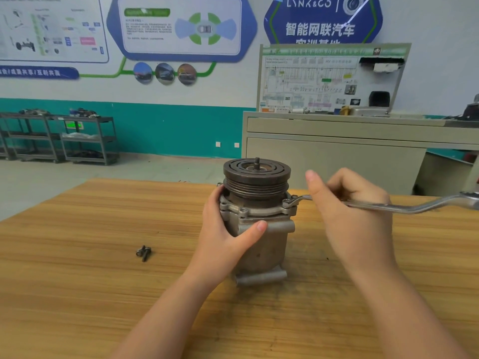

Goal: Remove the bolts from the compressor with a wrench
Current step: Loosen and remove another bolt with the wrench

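Head view: the compressor (259, 229) is stood upright, pulley up, at the middle of the wooden worktop (77, 281). Its body is gripped at nine o'clock by the left hand (228, 237). The wrench (388, 206) is held by the right hand (350, 203), its ring seated on a flange bolt (287, 202) at three o'clock. Two loose bolts (143, 252) are seen at eight o'clock.

Wrench (404, 207) far end cut off right.
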### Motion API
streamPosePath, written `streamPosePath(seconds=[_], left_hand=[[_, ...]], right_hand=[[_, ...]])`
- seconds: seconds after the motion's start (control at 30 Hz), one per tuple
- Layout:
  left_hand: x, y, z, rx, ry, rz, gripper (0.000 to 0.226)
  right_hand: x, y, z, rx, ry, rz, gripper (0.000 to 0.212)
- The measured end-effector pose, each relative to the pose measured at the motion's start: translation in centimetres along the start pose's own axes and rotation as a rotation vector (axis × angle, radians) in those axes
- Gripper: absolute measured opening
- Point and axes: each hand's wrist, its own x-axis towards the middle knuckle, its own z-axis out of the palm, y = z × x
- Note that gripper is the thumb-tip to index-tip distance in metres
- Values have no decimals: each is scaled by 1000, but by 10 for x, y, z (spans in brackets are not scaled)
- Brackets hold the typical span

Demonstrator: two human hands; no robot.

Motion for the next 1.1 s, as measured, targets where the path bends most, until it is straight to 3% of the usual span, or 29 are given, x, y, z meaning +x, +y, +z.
streamPosePath(seconds=[0.1, 0.17, 0.23, 0.3, 0.4, 0.47, 0.57, 0.7, 0.83, 0.9, 0.97, 1.1], left_hand=[[0, 1, 0, 5, -3, 6, 100], [1, 2, 0, 10, -4, 11, 105], [0, 2, 0, 9, -2, 12, 106], [0, 3, 0, 0, 0, 17, 100], [1, 1, 1, -17, -2, 9, 96], [1, -1, 1, -18, -2, 6, 97], [1, 0, 2, -13, 9, 17, 95], [0, 2, 2, -34, 3, 25, 89], [3, -2, -7, -68, -68, 12, 95], [5, -4, -10, -62, -103, 1, 99], [7, -4, -11, -58, -97, 9, 96], [4, -3, -3, 4, -34, 28, 98]], right_hand=[[-8, -13, 4, -88, -72, 15, 37], [-14, -20, 10, -178, -53, -49, 33], [-18, -21, 13, -172, -24, 23, 33], [-20, -17, 11, -8, 5, 195, 30], [-12, -2, 4, 503, 51, 480, 41], [-1, 13, 1, 776, 42, 715, 34], [20, 32, 7, 856, -64, 955, 25], [37, 42, 23, 857, -179, 1031, 28], [30, 42, 18, 1070, -13, 903, 28], [23, 40, 13, 1034, 83, 778, 37], [17, 33, 11, 838, 126, 554, 51], [6, 20, 14, 287, 173, 101, 40]])
